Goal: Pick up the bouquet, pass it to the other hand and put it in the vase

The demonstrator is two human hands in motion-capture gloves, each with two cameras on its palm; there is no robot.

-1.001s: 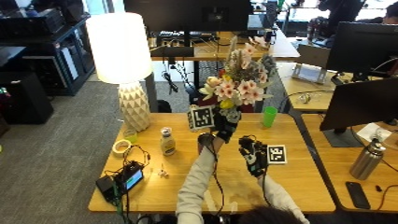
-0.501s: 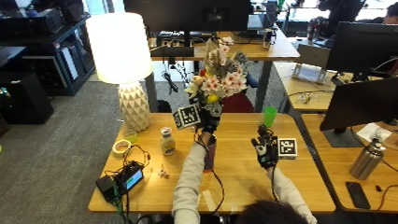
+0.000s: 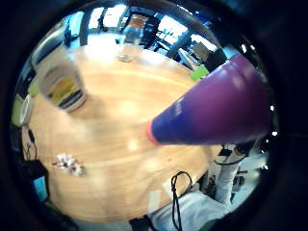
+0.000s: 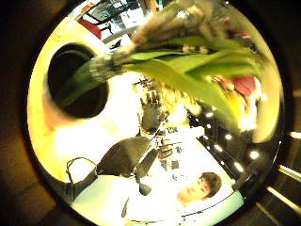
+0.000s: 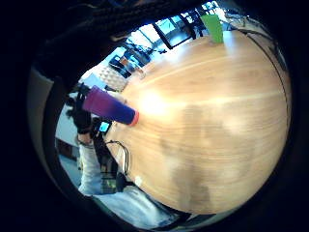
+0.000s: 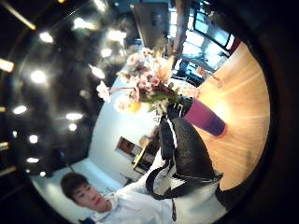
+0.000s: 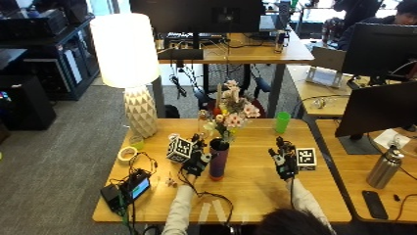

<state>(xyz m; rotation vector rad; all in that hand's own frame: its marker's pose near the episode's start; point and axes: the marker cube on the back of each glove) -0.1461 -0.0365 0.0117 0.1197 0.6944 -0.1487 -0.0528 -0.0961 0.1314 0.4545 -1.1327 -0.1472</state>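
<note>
A bouquet (image 7: 231,110) of pink and white flowers stands upright with its green stems (image 4: 94,70) down in the mouth of the purple vase (image 7: 218,164), at the middle of the wooden table (image 7: 247,196). My left hand (image 7: 196,164) is against the vase's left side, near its rim, fingers curled round the stems just above the mouth. The left little finger side palm view shows the vase (image 3: 211,110) close by. My right hand (image 7: 284,164) hovers to the vase's right, well apart from it, fingers spread and holding nothing.
A tall white lamp (image 7: 127,63) stands at the table's back left and a green cup (image 7: 281,122) at the back right. A tape roll (image 7: 127,154) and a small device with cables (image 7: 127,188) lie at the left. A metal bottle (image 7: 384,166) stands on the neighbouring desk.
My left hand has brought the bouquet down so that its stems now sit in the vase. The right hand has drawn away to the right, empty.
</note>
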